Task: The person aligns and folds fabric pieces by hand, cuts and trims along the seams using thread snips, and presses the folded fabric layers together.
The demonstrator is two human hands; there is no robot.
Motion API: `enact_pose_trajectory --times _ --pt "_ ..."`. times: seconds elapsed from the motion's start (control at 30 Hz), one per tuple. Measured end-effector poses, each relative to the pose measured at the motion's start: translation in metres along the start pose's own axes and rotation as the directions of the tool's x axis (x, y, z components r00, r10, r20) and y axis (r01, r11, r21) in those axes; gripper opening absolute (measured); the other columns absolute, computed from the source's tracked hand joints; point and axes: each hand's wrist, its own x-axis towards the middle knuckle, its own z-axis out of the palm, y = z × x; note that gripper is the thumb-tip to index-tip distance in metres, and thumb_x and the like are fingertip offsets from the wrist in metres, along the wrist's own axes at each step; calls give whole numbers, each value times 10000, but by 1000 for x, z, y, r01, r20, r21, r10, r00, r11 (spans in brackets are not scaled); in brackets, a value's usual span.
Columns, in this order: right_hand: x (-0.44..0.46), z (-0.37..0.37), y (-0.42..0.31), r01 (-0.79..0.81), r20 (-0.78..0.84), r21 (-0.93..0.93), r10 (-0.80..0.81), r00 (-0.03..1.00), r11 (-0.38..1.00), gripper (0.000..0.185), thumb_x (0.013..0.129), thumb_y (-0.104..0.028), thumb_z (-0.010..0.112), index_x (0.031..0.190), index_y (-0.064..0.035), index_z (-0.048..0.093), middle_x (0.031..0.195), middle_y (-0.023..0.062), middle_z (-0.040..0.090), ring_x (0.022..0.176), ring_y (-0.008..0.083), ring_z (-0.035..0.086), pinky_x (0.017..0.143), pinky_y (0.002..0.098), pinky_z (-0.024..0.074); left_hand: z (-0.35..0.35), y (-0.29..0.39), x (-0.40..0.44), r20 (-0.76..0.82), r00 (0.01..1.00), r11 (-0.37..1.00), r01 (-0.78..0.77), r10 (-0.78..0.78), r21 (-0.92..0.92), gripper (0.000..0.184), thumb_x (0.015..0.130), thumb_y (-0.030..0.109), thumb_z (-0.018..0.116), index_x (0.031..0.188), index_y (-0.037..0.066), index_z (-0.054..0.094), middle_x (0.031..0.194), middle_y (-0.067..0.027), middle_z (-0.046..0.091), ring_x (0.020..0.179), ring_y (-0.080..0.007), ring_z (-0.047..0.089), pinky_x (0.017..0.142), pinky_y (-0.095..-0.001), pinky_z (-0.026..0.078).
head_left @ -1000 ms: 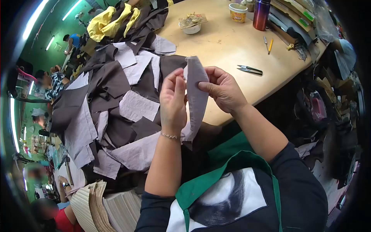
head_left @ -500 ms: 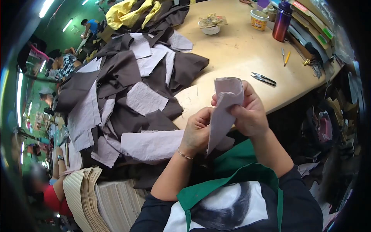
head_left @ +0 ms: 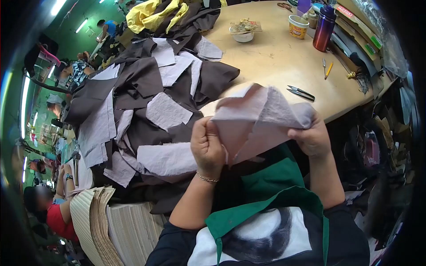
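Between my two hands a light mauve fabric piece point(head_left: 248, 119) is stretched out in the air above the table's near edge. Its left edge is pinched in my left hand point(head_left: 207, 148), which is closed with the thumb on top. My right hand point(head_left: 312, 137) grips the opposite side, where the cloth bunches up near the fingers. A folded edge or seam runs down the middle of the piece. To the left, by my left wrist, lies a pile of dark brown cloth point(head_left: 142, 119) mixed with pale mauve pieces point(head_left: 168, 111).
Thread snips point(head_left: 301, 93) lie on the wooden table point(head_left: 270, 62) beyond my right hand. Farther back are a yellow pencil point(head_left: 329, 71), a tub point(head_left: 298, 27), a metallic bottle point(head_left: 324, 29) and a white bowl point(head_left: 242, 36). A paper stack point(head_left: 133, 230) stands at lower left. Other people sit at far left.
My hands have moved apart, left hand to the left and right hand to the right. The fabric piece, earlier folded narrow, is now spread wide between them.
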Motion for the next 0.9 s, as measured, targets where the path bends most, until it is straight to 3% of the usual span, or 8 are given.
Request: enact_pose_trajectory --times 0.1,0.13,0.23,0.37,0.5,0.7,0.77,0.9 --pt "-2 -9 -13 -52 59 -128 60 996 990 690 674 -55 824 1277 -35 490 1130 47 613 1062 165 581 923 321 439 -12 14 3 89 960 921 -281 267 269 147 977 117 486 1002 1 573 802 -52 584 700 -116 531 642 -252 443" --pt "-1 -19 -27 -57 87 -451 107 990 891 954 600 -277 896 1378 -48 393 1231 58 563 1191 183 493 970 343 353 -14 18 3 155 920 856 -392 360 337 132 962 96 502 1011 -3 572 794 -68 585 685 -141 543 632 -265 450" --pt "-5 -4 -68 -20 25 -482 37 999 876 1256 470 -557 887 1452 -40 299 1364 107 460 1302 227 381 1008 385 291 -12 24 0 323 794 726 -605 516 327 261 798 -7 600 1054 42 596 787 -101 581 669 -266 573 561 -346 408" --pt "-7 25 -69 -54 186 -500 169 968 864 1081 541 -441 905 1382 14 402 1351 119 463 1268 186 409 1049 322 288 -6 31 -12 500 681 651 -710 535 269 392 731 77 621 1123 83 602 809 -20 562 673 -173 566 552 -318 393" --pt "-14 42 -78 -350 28 -541 433 901 764 338 794 -127 748 1065 26 619 891 23 641 861 108 591 796 243 454 -8 34 -16 529 630 618 -752 569 231 386 728 149 640 1109 100 611 805 -11 565 680 -167 572 557 -302 410" --pt "-45 38 -95 85 -22 -886 -224 974 456 96 823 47 527 872 17 604 763 26 572 753 84 527 692 232 416 -26 34 -16 608 774 893 -386 176 233 367 698 123 731 1036 39 616 798 -101 632 667 -284 610 574 -359 466" --pt "-54 27 -116 144 31 -943 -351 936 301 69 841 12 566 900 16 601 779 42 576 769 76 516 682 238 419 -49 3 -21 690 719 851 -411 81 328 366 703 131 738 1030 30 610 807 -119 631 712 -305 615 625 -376 483" --pt "-60 27 -136 239 228 -971 -408 884 -23 102 870 -21 589 964 17 603 837 78 623 805 162 596 710 290 472 -87 20 -38 450 881 932 -275 147 235 240 748 58 681 975 20 615 844 -123 651 816 -292 638 768 -371 490"
